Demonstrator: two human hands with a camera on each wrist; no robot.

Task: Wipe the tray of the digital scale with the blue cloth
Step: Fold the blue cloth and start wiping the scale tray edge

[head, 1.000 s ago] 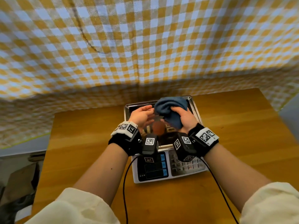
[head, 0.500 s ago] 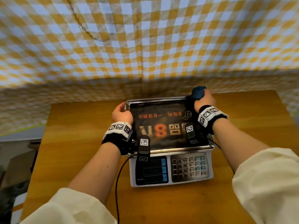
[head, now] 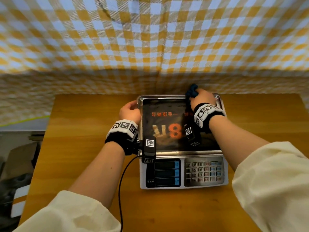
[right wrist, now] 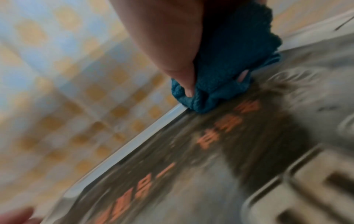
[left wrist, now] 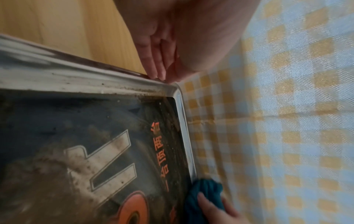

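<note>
One blue cloth (head: 192,91), one tray (head: 167,97), two hands.

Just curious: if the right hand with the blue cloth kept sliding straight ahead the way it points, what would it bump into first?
Probably the tray's raised far rim, right at the blue cloth that the right hand grips; beyond hangs the checkered cloth.

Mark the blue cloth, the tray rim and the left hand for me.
blue cloth (right wrist: 220,94): right wrist view, on the bunched lower fold.
tray rim (left wrist: 91,80): left wrist view, on the grimy metal edge.
left hand (head: 129,113): head view, on the back of the hand.
</note>
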